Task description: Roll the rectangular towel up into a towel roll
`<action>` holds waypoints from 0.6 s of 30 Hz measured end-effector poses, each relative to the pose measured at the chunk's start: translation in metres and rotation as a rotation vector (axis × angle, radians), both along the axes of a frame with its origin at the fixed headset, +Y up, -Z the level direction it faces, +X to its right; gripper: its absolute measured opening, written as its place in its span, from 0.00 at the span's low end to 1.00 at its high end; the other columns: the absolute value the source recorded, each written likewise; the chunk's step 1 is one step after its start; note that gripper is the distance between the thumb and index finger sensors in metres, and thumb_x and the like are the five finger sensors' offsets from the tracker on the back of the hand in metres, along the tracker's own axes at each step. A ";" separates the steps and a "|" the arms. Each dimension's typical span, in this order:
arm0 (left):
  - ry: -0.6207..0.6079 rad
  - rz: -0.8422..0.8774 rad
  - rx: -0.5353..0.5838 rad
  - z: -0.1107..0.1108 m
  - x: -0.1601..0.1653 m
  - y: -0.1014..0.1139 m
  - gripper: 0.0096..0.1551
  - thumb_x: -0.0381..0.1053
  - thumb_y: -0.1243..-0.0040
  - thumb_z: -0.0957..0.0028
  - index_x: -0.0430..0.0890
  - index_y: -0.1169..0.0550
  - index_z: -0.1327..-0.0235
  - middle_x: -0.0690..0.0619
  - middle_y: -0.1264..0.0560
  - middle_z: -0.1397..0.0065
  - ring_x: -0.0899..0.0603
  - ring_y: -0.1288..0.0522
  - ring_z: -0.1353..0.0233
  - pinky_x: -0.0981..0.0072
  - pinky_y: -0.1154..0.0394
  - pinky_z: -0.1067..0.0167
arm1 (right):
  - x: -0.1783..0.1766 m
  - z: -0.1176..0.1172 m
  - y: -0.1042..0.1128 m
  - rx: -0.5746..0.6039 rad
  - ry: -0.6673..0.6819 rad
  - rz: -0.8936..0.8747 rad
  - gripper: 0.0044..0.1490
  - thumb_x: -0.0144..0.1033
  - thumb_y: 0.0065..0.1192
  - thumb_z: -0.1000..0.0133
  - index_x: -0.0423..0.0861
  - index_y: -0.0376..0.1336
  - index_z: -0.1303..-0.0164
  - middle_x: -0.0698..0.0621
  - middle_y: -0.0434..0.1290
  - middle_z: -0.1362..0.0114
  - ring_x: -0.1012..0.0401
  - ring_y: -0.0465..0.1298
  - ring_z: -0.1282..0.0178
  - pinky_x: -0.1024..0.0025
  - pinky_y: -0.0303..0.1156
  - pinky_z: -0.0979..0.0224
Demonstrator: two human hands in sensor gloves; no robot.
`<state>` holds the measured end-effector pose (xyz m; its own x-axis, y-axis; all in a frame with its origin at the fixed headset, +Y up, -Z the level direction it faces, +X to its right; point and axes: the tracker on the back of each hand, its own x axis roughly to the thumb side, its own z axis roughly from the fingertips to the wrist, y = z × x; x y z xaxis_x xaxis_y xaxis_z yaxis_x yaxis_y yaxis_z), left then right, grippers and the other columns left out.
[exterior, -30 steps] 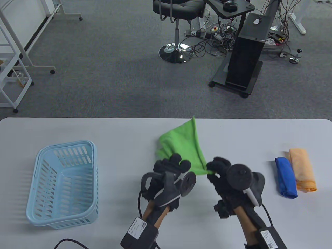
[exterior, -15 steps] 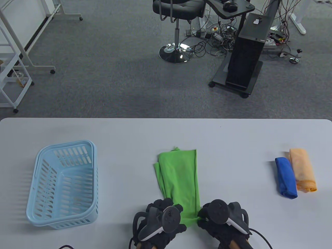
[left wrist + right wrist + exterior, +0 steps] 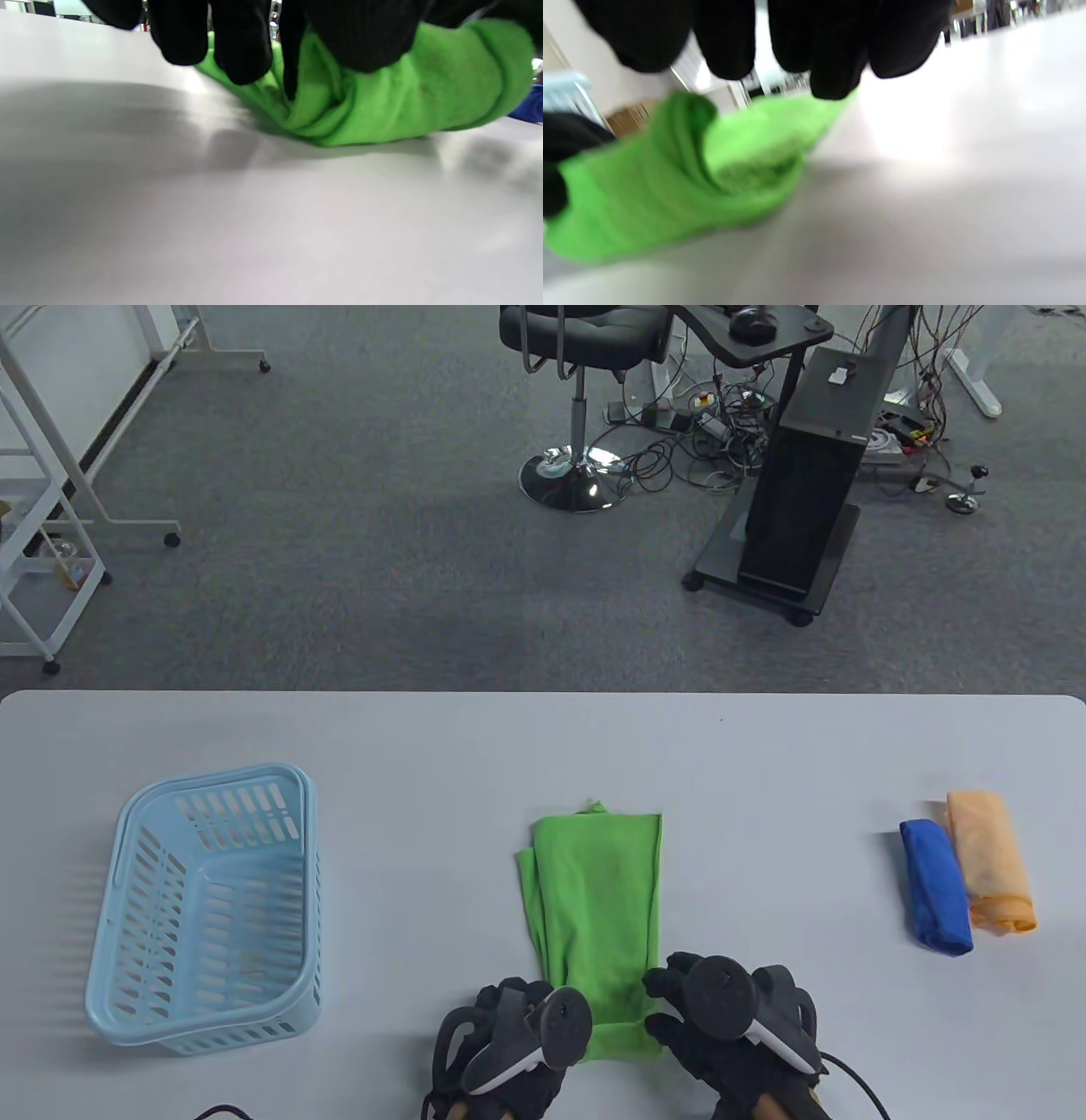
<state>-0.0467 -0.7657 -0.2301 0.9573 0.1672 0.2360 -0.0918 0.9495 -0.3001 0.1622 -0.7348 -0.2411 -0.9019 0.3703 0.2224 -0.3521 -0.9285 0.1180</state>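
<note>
A green towel [image 3: 598,908], folded into a long narrow strip, lies flat on the white table [image 3: 407,746], running away from me. My left hand [image 3: 543,997] grips its near left corner and my right hand [image 3: 660,1005] grips its near right corner. In the left wrist view the near end of the towel [image 3: 382,106] is curled up into a first turn under my fingers [image 3: 242,63]. In the blurred right wrist view the curled end [image 3: 683,182] lies below my fingertips [image 3: 831,80].
A light blue plastic basket [image 3: 204,908] stands at the left of the table. A rolled blue towel [image 3: 933,891] and a rolled orange towel [image 3: 988,861] lie side by side at the right. An office chair and a black stand are on the floor beyond the table.
Both hands pulled the towel from mid-air down and toward me, laying it flat as a strip. Since half a second ago the towel shifted slightly right and its near end has curled over.
</note>
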 end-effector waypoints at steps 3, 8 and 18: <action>0.009 -0.005 0.000 -0.003 0.002 -0.002 0.28 0.59 0.44 0.58 0.53 0.15 0.47 0.42 0.30 0.27 0.30 0.37 0.25 0.31 0.43 0.32 | -0.012 0.005 0.002 0.048 0.106 -0.013 0.32 0.44 0.65 0.61 0.57 0.67 0.43 0.48 0.59 0.26 0.52 0.69 0.28 0.47 0.64 0.28; 0.029 -0.025 0.019 -0.004 0.004 -0.001 0.28 0.62 0.42 0.59 0.54 0.15 0.48 0.42 0.30 0.27 0.30 0.37 0.25 0.31 0.42 0.32 | -0.024 0.003 -0.022 -0.050 0.156 0.237 0.36 0.52 0.65 0.64 0.56 0.70 0.44 0.47 0.58 0.25 0.50 0.66 0.26 0.44 0.62 0.27; 0.200 -0.036 0.151 -0.002 -0.027 0.020 0.27 0.55 0.36 0.59 0.56 0.20 0.42 0.44 0.29 0.27 0.31 0.34 0.26 0.31 0.41 0.31 | -0.035 -0.002 -0.041 -0.111 0.150 0.409 0.47 0.54 0.70 0.69 0.55 0.63 0.35 0.46 0.53 0.22 0.48 0.61 0.22 0.42 0.59 0.25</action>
<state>-0.0740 -0.7459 -0.2320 0.9922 0.1089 0.0612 -0.0999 0.9859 -0.1340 0.1277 -0.7760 -0.2435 -0.9399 0.0194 0.3409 0.0694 -0.9667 0.2463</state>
